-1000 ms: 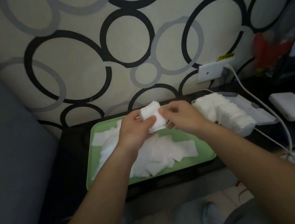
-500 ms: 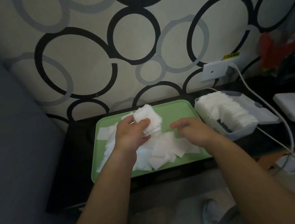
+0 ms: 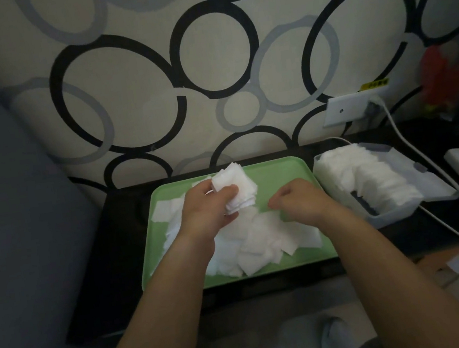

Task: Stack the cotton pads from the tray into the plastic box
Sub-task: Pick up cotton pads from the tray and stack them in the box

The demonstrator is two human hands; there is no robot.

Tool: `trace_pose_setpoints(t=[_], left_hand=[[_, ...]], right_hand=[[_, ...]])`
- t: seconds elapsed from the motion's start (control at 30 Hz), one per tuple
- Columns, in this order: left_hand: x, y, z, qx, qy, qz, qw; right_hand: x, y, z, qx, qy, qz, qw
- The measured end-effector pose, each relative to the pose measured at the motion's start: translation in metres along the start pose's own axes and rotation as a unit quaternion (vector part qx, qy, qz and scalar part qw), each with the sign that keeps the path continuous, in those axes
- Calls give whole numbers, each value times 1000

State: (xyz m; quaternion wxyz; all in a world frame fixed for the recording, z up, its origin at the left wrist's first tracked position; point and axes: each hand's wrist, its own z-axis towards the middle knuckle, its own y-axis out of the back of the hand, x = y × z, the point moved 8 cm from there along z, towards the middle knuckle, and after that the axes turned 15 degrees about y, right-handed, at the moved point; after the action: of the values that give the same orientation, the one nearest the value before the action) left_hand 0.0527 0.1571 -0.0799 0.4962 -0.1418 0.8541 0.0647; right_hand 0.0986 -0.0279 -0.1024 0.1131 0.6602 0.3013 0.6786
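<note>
Stack of cotton pads (image 3: pixel 236 187) gripped in left hand (image 3: pixel 207 206), tilted up-right; right hand (image 3: pixel 300 202) curled, grip unclear.

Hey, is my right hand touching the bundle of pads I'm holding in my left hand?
Apart. The head view shows bare green tray between the right hand and the bundle of pads gripped by the left hand.

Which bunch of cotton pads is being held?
The small stack gripped by the left hand; the rest lie on the tray or fill the box.
</note>
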Motion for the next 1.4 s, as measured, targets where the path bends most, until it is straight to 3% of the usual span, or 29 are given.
trace_pose_setpoints(t=[0.17,0.43,0.63,0.8,1.03,1.4], left_hand=[[1,-1,1,6,3,1,1000],[-1,5,1,-5,3,-13,1000],[1,16,0,-25,11,-38,999],[4,-2,-7,71,28,1,997],[0,-20,-19,150,16,0,989],[-1,-25,-21,153,8,-14,988]], right_hand=[[0,-6,-1,36,-27,10,999],[42,23,-7,-55,90,103,989],[60,41,-15,-71,102,252,960],[77,33,-18,-16,125,379,917],[75,24,-14,-47,124,319,939],[74,30,-15,-136,134,240,952]])
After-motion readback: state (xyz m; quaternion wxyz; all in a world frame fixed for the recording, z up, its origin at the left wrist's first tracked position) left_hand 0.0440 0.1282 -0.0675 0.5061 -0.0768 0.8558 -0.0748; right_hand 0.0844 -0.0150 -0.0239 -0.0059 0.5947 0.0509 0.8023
